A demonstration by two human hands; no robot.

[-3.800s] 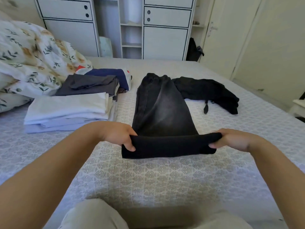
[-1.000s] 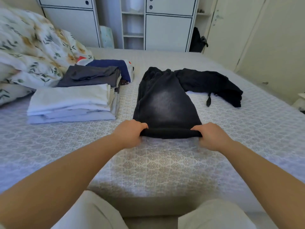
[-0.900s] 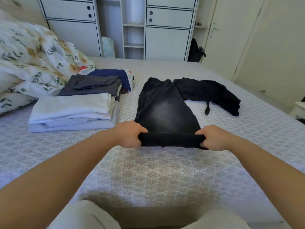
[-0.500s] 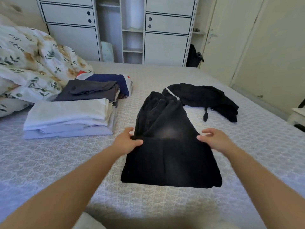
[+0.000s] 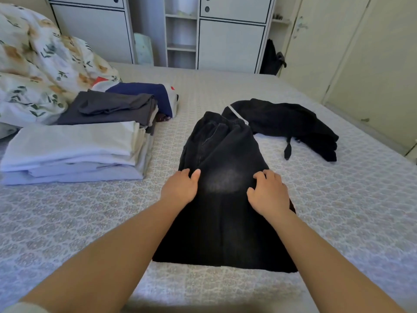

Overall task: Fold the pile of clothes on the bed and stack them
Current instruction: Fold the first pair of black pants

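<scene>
Black faded jeans (image 5: 222,222) lie flat lengthwise on the bed, waistband at the far end. My left hand (image 5: 180,188) rests on their left edge near the middle, fingers relaxed. My right hand (image 5: 268,195) lies on their right side, fingers loosely bent on the fabric. A second black garment (image 5: 291,123) lies crumpled beyond the jeans to the right. To the left stands a stack of folded white and pale clothes (image 5: 72,152), with folded dark grey (image 5: 108,108) and navy (image 5: 144,93) pieces behind it.
The patterned bedspread (image 5: 67,222) covers the bed. A floral duvet (image 5: 33,64) is bunched at the far left. White cabinets (image 5: 230,39) stand beyond the bed, and a dark bag (image 5: 270,57) hangs near the door on the right.
The jeans' lower part, earlier gripped and folded up at the near end, now lies spread flat toward me. Both hands let go and moved onto the jeans' middle.
</scene>
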